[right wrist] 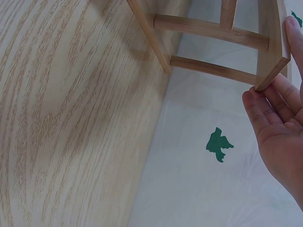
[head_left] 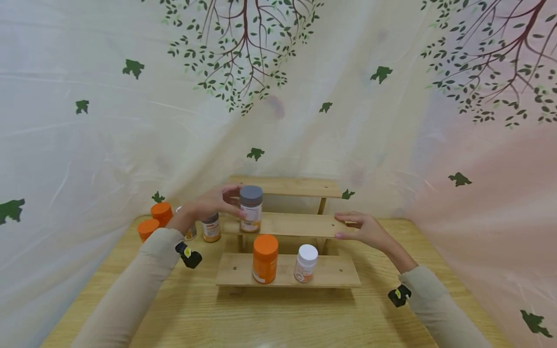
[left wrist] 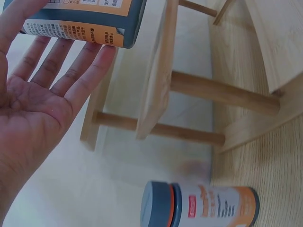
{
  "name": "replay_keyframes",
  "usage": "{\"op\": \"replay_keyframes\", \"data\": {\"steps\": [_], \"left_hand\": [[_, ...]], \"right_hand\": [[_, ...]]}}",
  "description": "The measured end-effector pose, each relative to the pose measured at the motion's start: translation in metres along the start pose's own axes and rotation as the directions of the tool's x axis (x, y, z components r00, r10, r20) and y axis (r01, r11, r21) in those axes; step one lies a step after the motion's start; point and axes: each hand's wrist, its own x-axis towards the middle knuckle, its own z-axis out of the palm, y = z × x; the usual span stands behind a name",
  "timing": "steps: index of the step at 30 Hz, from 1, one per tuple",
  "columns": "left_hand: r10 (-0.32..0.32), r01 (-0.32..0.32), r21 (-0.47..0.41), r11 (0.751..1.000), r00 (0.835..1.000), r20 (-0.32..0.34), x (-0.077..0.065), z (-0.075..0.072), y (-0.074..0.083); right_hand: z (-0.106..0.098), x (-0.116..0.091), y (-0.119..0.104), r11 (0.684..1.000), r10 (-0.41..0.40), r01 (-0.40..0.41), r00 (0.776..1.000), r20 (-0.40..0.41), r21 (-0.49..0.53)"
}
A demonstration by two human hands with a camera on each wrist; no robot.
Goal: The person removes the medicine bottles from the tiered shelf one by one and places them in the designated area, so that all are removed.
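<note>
My left hand (head_left: 210, 203) grips a grey-capped pill bottle (head_left: 251, 212) between thumb and fingers, upright at the left part of the middle tier of a three-tier wooden shelf (head_left: 300, 225). In the left wrist view the fingers lie along the bottle's orange-and-white label (left wrist: 78, 29). My right hand (head_left: 365, 233) holds the right end of that same tier, thumb at its front edge and fingers at the back, as the right wrist view shows too. On the bottom tier stand an orange bottle (head_left: 265, 260) and a smaller white bottle (head_left: 306, 263).
Left of the shelf, another grey-capped bottle (head_left: 212, 228) stands on the wooden table (head_left: 287, 319), with two orange-capped bottles (head_left: 161, 214) and a partly hidden white-capped one by my left forearm. A pale curtain (head_left: 304, 140) with printed leaves hangs behind and at both sides.
</note>
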Motion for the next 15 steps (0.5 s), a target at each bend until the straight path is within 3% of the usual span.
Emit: {"op": "replay_keyframes", "data": {"steps": [15], "left_hand": [[-0.009,0.009,-0.011,1.000,1.000,-0.009,-0.030,-0.022,-0.006]], "right_hand": [[0.000,0.000,-0.003,1.000,-0.006,0.006,1.000,0.000,-0.009]]}}
